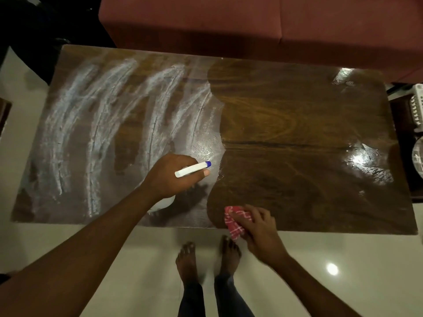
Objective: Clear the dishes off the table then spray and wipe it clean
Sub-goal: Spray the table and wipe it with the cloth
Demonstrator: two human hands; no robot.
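A dark wooden table (297, 115) fills the view. Its left half is covered with white streaky smears of cleaner, while its right half shows bare glossy wood. My left hand (174, 177) grips a white spray bottle (192, 169) with a blue nozzle tip pointing right, held just above the table's middle. The bottle's white body shows under my wrist. My right hand (256, 225) holds a red-and-white checked cloth (235, 221) pressed onto the table's front edge. No dishes stand on the table.
A maroon sofa (251, 21) runs along the table's far side. At the right edge, a low dark stand holds a white basket (417, 104) and a clear round dish (417, 156). My bare feet (206, 257) stand on pale glossy floor in front.
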